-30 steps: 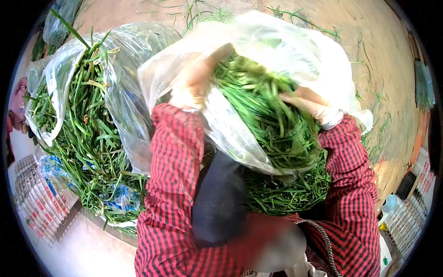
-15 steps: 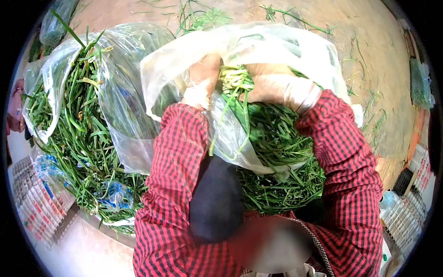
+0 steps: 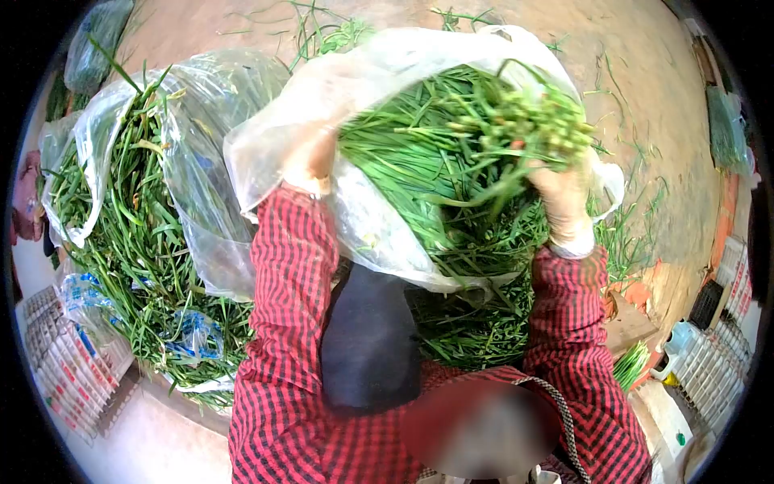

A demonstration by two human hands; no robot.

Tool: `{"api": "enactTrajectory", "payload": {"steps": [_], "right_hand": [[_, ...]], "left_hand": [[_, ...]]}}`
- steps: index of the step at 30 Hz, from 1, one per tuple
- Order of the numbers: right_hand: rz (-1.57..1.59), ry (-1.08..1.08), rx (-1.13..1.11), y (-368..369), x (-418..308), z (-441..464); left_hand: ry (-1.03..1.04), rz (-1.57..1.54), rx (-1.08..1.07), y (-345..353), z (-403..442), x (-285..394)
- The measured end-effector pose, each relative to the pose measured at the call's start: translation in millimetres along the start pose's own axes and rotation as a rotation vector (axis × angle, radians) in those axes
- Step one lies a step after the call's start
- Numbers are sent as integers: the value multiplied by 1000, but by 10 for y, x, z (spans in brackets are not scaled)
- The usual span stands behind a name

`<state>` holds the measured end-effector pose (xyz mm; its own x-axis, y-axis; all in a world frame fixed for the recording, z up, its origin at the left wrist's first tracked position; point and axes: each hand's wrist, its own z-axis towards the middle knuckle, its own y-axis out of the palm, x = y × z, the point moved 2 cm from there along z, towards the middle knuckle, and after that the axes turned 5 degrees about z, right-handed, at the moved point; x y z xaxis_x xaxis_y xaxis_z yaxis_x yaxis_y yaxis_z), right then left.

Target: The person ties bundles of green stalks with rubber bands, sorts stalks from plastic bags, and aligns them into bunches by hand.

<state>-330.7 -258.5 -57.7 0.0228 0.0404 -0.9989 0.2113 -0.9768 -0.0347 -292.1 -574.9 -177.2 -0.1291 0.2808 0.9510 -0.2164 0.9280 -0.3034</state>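
Fingers of the right hand point(image 3: 562, 194) look closed around the pale end of a bunch of green stalks point(image 3: 524, 121), though blur hides how firmly each one grips. From that hand the pale ends sit at twelve o'clock, just above the knuckles, while the leaves appear to run off toward ten o'clock, across the mouth of a translucent bag point(image 3: 379, 218). Its long axis thus lies roughly across the view, from two o'clock at the pale ends to nine o'clock at the leaf tips, over the open bag with more green leaves below. Right is the nearer hand to the stem ends; the left hand point(image 3: 310, 157) is nearer the leaf tips, which lie at about three o'clock from it. Its fingers are behind the film at the bag's left rim, so whether they pinch the plastic or merely prop it I cannot tell. Loose greens point(image 3: 472, 327) lie at six o'clock, just beyond the bag's near edge; at nine o'clock, apart from the bunch, sits a second, clear bag point(image 3: 205, 165) with similar greens.
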Motion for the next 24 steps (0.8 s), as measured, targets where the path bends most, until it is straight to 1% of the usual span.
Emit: {"api": "enactTrajectory", "payload": {"steps": [1,2,3,4,5,6,7,8,9,11,12,13,15,16,17,18,19,20,21,23,24], "right_hand": [[-200,-34,-19,-209,-15,-17],[-179,35,20,-348,-14,-67],[-158,105,58,-433,-9,-111],[-166,-36,104,-438,-38,-97],[-171,-38,108,-462,-14,-102],[-55,31,144,-502,45,-114],[64,102,181,-533,88,-123],[132,78,178,-543,101,-118],[154,72,201,-537,87,-116],[115,124,172,-659,188,-125],[152,136,191,-624,174,-143],[95,168,122,-648,213,-132],[2,148,50,-520,63,-197],[128,52,8,-263,-162,-232],[-156,73,-149,-318,-79,-262],[-438,51,-310,-330,-60,-282],[-325,37,-280,-386,-103,-365],[-213,21,-252,-428,-166,-443],[67,172,-159,-488,-226,-562],[-92,98,-31,-666,-611,-830],[-173,69,37,-756,-805,-967]], "left_hand": [[-257,-105,-96,113,-122,283],[-250,-105,-102,214,-189,535],[-47,357,-216,333,-248,786],[164,815,-321,428,-287,908],[44,824,-472,469,-267,887],[-76,841,-621,507,-250,891],[-48,761,-571,490,-240,949],[-23,682,-523,449,-237,1017],[5,607,-475,405,-222,1090],[88,277,-436,426,-192,989],[249,494,-394,507,-258,1158],[415,710,-342,661,-334,1355],[508,562,-407,1049,-305,1462],[515,486,-450,1226,-319,1510],[547,417,-419,1415,-348,1460],[537,465,-459,1470,-347,1548],[528,514,-501,1513,-363,1646],[563,425,-493,1581,-416,1713],[595,337,-487,1652,-501,1788],[681,227,-497,1646,-640,2277],[762,181,-504,1646,-712,2531]]}}
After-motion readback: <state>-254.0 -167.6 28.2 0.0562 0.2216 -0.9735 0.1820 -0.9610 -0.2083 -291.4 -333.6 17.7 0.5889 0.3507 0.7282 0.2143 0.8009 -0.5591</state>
